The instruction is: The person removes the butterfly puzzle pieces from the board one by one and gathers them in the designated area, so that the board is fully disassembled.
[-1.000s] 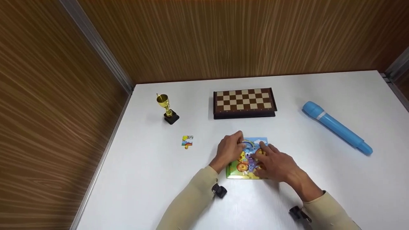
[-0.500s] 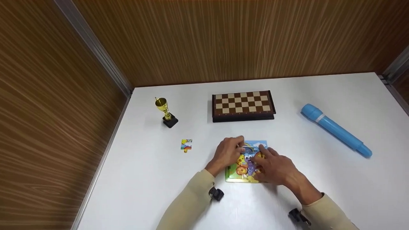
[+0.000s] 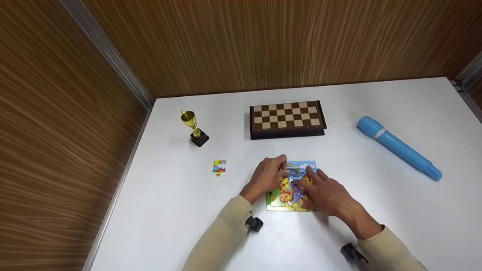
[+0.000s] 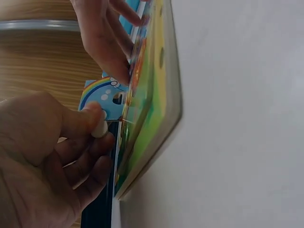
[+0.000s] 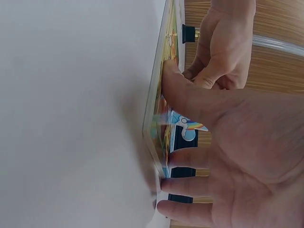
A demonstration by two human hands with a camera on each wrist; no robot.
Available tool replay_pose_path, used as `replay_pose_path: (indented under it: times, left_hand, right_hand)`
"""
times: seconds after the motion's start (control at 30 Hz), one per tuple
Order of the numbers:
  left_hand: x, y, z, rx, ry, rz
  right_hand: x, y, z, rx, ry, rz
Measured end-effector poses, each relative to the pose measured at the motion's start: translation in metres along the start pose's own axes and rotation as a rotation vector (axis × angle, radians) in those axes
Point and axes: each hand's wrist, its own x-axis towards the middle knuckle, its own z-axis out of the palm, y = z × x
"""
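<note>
on the white table [image 3: 376, 195], near its front middle, little differs from a second ago: both hands stay over the puzzle board [image 3: 290, 205], and the whole scene only sits a touch differently in the head view.

the left hand [image 3: 269, 176] is curled at the board's far left corner, thumb and fingers pinching a puzzle piece [image 4: 102, 97] with a rainbow on blue, held tilted up against the board's edge. the right hand [image 3: 324, 192] lies flat with straight fingers pressing down on the pieces already in the board.

the board is a small, thin square with a green rim, lying flat, its cartoon picture bright with blue sky, yellow and orange.

from left to right stand a gold trophy [image 3: 192, 128], a loose puzzle piece [image 3: 219, 167], a folded chessboard [image 3: 287, 119] behind the hands, and a blue flashlight [image 3: 398, 147].
</note>
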Motion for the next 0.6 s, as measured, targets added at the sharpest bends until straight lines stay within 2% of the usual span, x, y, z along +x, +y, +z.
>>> replay_pose_path:
  times: [0.13, 0.2, 0.33, 0.4, 0.5, 0.6]
  left_hand:
    - [0.001, 0.0021, 0.0001, 0.053, -0.003, -0.002]
    - [0.0009, 0.0037, 0.0015, 0.105, 0.003, 0.034]
    - [0.0002, 0.0072, 0.0037, 0.199, 0.063, 0.109]
    - [-0.0001, 0.0087, 0.0058, 0.179, 0.098, 0.085]
    - [-0.0003, 0.0097, 0.0082, 0.105, 0.141, -0.003]
    - [0.0001, 0.0099, 0.0096, 0.062, 0.149, -0.062]
  right_hand:
    - [-0.0006, -0.0005, -0.0018, 0.012, -0.024, 0.005]
    - [-0.0013, -0.0011, -0.0025, 0.021, -0.05, 0.023]
    - [0.0001, -0.0033, -0.0056, 0.007, -0.072, 0.047]
    - [0.0001, -0.0043, -0.0063, -0.009, -0.072, 0.055]
    - [0.0007, -0.0067, -0.0064, -0.026, -0.078, 0.052]
    - [0.0011, -0.0088, -0.0061, -0.039, -0.083, 0.044]
